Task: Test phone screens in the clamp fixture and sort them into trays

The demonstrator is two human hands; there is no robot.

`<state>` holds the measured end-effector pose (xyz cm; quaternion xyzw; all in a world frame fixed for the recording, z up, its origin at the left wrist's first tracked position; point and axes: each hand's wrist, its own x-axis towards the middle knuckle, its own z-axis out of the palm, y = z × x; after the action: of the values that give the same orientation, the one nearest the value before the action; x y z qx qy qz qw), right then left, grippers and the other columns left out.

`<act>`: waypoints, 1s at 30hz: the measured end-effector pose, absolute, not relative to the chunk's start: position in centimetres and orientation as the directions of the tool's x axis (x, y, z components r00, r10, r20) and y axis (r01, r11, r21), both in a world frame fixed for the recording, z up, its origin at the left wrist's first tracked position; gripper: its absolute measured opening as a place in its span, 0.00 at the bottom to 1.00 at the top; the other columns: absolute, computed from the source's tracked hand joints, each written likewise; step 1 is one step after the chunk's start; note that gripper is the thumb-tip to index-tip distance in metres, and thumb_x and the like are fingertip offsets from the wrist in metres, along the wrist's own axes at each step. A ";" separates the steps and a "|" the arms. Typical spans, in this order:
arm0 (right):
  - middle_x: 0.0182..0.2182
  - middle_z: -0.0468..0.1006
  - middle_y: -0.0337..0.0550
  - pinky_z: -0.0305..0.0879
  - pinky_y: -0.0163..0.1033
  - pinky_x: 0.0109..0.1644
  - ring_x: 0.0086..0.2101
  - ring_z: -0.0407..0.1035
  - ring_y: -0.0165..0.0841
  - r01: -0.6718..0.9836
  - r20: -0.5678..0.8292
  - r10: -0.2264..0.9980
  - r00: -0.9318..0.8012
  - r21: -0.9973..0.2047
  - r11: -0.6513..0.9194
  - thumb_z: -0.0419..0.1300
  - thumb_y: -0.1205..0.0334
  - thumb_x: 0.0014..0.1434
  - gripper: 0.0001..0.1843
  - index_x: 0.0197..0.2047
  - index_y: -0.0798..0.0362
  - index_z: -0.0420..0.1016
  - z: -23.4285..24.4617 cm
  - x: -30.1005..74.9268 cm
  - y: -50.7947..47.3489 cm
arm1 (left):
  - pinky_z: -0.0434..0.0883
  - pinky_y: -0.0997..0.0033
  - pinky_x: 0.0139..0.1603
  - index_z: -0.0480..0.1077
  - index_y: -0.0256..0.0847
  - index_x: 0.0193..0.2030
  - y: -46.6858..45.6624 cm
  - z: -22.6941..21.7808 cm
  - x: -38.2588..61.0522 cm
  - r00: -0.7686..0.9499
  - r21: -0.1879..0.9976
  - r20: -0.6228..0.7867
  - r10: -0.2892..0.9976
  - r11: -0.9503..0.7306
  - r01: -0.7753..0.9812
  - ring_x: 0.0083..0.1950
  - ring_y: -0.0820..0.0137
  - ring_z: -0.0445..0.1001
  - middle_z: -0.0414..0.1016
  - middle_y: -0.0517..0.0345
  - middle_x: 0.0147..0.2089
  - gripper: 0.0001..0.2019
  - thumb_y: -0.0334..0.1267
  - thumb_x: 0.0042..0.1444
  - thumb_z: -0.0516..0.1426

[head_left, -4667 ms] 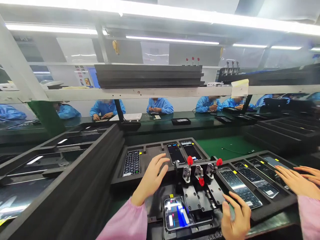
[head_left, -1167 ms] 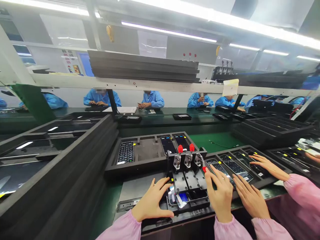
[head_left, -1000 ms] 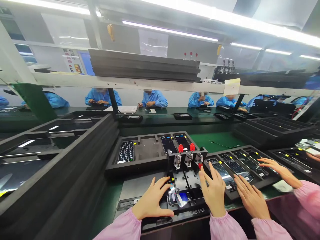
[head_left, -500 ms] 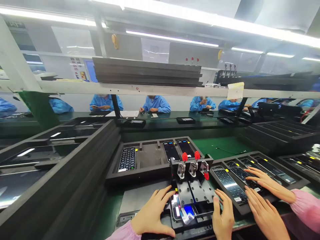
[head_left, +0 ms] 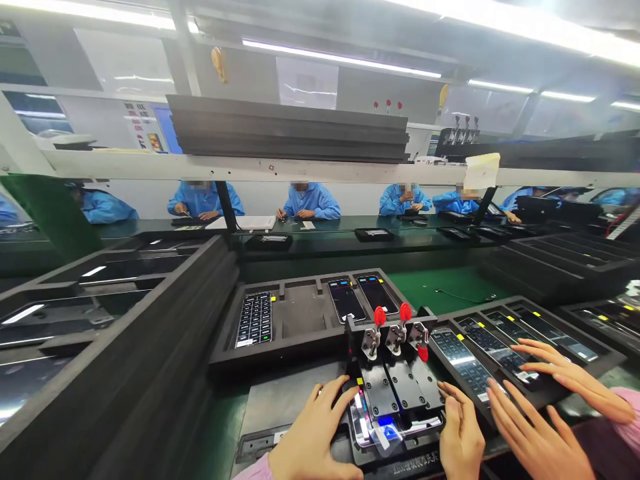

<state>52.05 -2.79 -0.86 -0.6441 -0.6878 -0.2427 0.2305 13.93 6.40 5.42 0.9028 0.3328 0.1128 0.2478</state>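
Observation:
A black clamping jig (head_left: 400,387) with three red-handled toggle clamps (head_left: 397,323) stands in front of me. Under its plates lies a phone (head_left: 375,427) with a lit blue and white screen. My left hand (head_left: 315,440) lies flat on the jig's base just left of the phone, fingers spread and holding nothing. My right hand (head_left: 463,437) rests against the jig's right edge with its fingers stretched out, also holding nothing.
A black foam tray (head_left: 300,330) behind the jig holds three phones. A second tray (head_left: 595,367) on the right holds several phones, and a co-worker's two hands (head_left: 545,427) hover over it. Stacked black trays (head_left: 125,347) rise on the left. People in blue sit across the line.
My left hand came back from the rear tray to the jig's base. My right hand slid from near the clamps down to the jig's right edge. The co-worker's hands shifted over the right tray.

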 end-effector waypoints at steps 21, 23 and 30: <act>0.59 0.55 0.28 0.30 0.56 0.61 0.60 0.46 0.44 0.906 0.381 0.849 -0.365 0.357 0.229 0.46 0.66 0.55 0.29 0.59 0.34 0.55 -4.2 54.2 -3.2 | 0.45 0.42 0.62 0.45 0.48 0.64 6.1 4.7 14.2 0.742 0.485 0.071 0.667 -0.673 0.558 0.65 0.50 0.49 0.46 0.45 0.66 0.49 0.58 0.36 0.62; 0.59 0.56 0.27 0.31 0.56 0.61 0.59 0.47 0.45 0.913 0.383 0.855 -0.350 0.343 0.221 0.46 0.65 0.56 0.27 0.58 0.34 0.57 -4.0 54.3 -3.0 | 0.44 0.42 0.62 0.45 0.49 0.64 6.1 4.6 14.2 0.739 0.484 0.078 0.669 -0.674 0.559 0.65 0.50 0.49 0.46 0.46 0.66 0.49 0.57 0.35 0.62; 0.57 0.60 0.29 0.34 0.61 0.58 0.58 0.50 0.48 0.914 0.339 0.875 -0.347 0.330 0.234 0.46 0.67 0.56 0.27 0.56 0.33 0.60 -2.9 54.2 -3.1 | 0.45 0.41 0.62 0.45 0.48 0.64 6.1 4.5 14.3 0.740 0.492 0.100 0.665 -0.679 0.544 0.64 0.49 0.49 0.47 0.45 0.66 0.49 0.59 0.36 0.61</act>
<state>54.21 -3.12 -2.90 -0.5701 -0.7845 -0.2404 0.0414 14.26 6.07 4.47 0.9061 0.3336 0.1369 0.2214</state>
